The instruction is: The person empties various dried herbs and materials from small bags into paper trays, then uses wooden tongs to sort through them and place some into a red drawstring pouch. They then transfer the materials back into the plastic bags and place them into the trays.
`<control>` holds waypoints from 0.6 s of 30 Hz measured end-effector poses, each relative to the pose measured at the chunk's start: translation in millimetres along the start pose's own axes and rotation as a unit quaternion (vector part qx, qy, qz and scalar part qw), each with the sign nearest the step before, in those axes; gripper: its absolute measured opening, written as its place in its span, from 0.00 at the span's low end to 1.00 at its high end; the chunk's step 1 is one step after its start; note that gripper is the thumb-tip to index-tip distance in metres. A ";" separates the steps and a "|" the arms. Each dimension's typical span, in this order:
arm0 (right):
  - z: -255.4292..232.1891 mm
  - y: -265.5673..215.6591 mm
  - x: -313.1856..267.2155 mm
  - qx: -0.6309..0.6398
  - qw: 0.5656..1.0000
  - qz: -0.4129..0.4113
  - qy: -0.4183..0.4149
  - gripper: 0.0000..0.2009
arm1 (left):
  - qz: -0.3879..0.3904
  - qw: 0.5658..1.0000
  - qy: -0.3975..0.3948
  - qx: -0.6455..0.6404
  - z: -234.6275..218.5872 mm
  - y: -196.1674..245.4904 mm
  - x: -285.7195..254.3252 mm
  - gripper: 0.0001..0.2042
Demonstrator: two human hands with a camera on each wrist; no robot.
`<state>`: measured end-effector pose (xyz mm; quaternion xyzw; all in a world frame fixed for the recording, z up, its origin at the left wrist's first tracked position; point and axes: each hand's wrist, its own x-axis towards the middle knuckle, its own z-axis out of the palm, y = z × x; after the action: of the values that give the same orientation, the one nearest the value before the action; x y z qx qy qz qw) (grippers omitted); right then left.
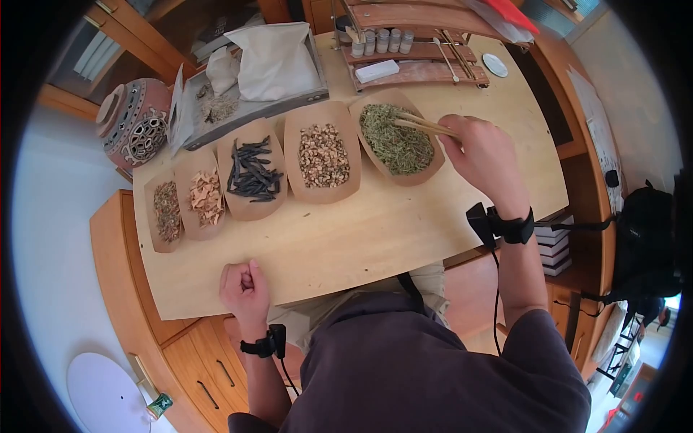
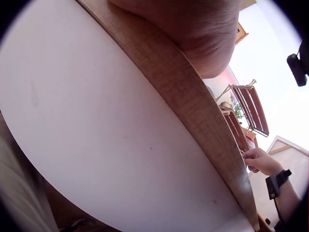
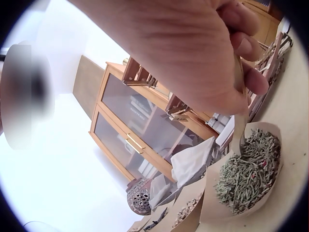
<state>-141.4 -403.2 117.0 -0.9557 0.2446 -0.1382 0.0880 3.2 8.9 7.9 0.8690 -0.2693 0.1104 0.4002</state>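
My right hand (image 1: 482,155) grips a pair of wooden tongs (image 1: 426,125), their tips in the dried green herb (image 1: 395,144). That herb fills a brown paper tray (image 1: 419,179) at the right end of a row. In the right wrist view, the fingers wrap the tongs (image 3: 239,133) above the herb pile (image 3: 248,174). My left hand (image 1: 244,289) rests at the table's near edge, fingers loosely curled around nothing. Further trays hold pale chopped pieces (image 1: 325,155), black strips (image 1: 254,169), tan flakes (image 1: 206,198) and a mixed reddish-green herb (image 1: 167,211).
Behind the trays stands a grey tray (image 1: 317,92) with white cloth bags (image 1: 271,61). A wooden rack (image 1: 419,72) at the back carries small jars (image 1: 382,42). The pierced pottery jar (image 1: 137,123) stands back left. A round white disc (image 1: 495,65) lies back right.
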 end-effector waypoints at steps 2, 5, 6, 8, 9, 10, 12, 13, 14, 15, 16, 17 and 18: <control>6.3 -2.9 5.1 0.003 1.000 -0.007 0.007 0.06 | -0.010 1.000 -0.007 -0.005 -0.6 2.7 0.8 0.14; 18.9 -6.1 7.5 0.015 1.000 -0.021 0.010 0.07 | -0.017 1.000 -0.007 -0.005 -0.3 2.7 0.6 0.14; 21.1 -6.8 7.9 0.020 0.999 -0.027 0.010 0.07 | -0.013 1.000 -0.007 -0.001 -0.4 3.3 1.0 0.14; 15.8 -13.2 4.6 0.018 0.999 -0.020 -0.042 0.09 | -0.006 1.000 -0.008 0.006 -1.9 4.7 2.6 0.13; 12.5 -17.4 1.6 0.017 0.997 -0.017 -0.069 0.10 | -0.006 1.000 -0.007 0.005 -2.2 4.6 2.6 0.13; 9.7 -19.6 -1.9 0.023 0.997 -0.017 -0.077 0.10 | -0.006 1.000 -0.006 0.004 -2.0 4.9 2.5 0.13; 1.9 -20.4 -11.6 0.035 0.995 -0.015 -0.091 0.11 | -0.008 1.000 -0.008 0.001 -2.0 5.8 2.3 0.13; -3.0 -20.5 -16.8 0.035 0.995 -0.013 -0.095 0.11 | -0.009 1.000 -0.010 0.001 -2.2 6.4 2.7 0.13; -8.1 -20.2 -22.3 0.036 0.994 -0.011 -0.098 0.11 | -0.009 1.000 -0.011 0.001 -2.5 6.7 3.2 0.13; -12.6 -19.6 -27.6 0.038 0.994 -0.008 -0.101 0.11 | -0.009 1.000 -0.011 0.000 -2.5 6.9 3.4 0.12; -16.8 -18.9 -33.0 0.036 0.994 -0.003 -0.107 0.11 | -0.008 1.000 -0.011 -0.001 -2.2 7.2 3.5 0.12; -20.6 -18.0 -38.3 0.034 0.993 0.003 -0.112 0.11 | -0.007 1.000 -0.010 -0.001 -2.0 7.3 3.5 0.12; -23.1 -16.0 -41.8 0.033 0.993 0.009 -0.117 0.11 | -0.005 1.000 -0.012 0.001 -2.3 7.0 3.5 0.12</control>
<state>-176.6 -371.1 133.4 -0.9597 0.2363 -0.0329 0.1485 2.2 5.5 15.3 0.8720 -0.2700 0.0985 0.3964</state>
